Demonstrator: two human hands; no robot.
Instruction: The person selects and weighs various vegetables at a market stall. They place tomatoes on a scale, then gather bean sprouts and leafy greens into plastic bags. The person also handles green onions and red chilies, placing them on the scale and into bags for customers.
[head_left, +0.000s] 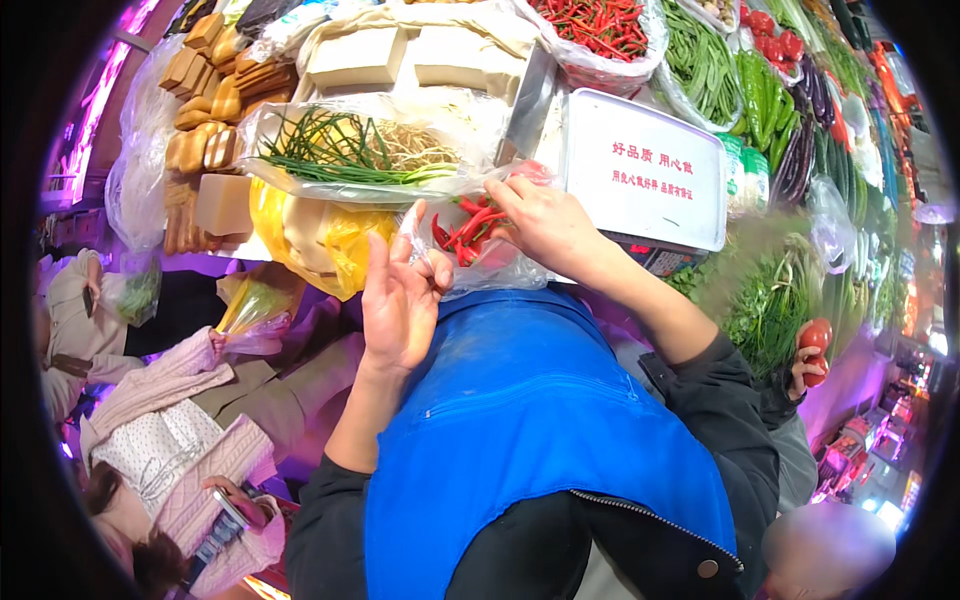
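Observation:
Red chili peppers (470, 225) lie in a clear plastic bag (517, 271) in front of my blue apron. My right hand (544, 221) reaches over the bag's right side, its fingertips bent at the bag's upper rim beside the peppers; whether they pinch the plastic is not clear. At the bag's left edge is my left hand (405, 300), palm up, thumb and forefinger apart and the other fingers curled; a bit of clear plastic lies by the forefinger. Just beyond, a clear bag holds green scallions (330, 150) with pale roots. A yellow plastic bag (281, 232) with pale blocks sits to the left.
A white scale tray (645, 169) bearing red writing stands at right. Brown tofu pieces (206, 146) and white tofu blocks (356, 58) lie farther back. Fresh vegetables fill the right. A person at right holds tomatoes (814, 352); people with bags and phones stand at left.

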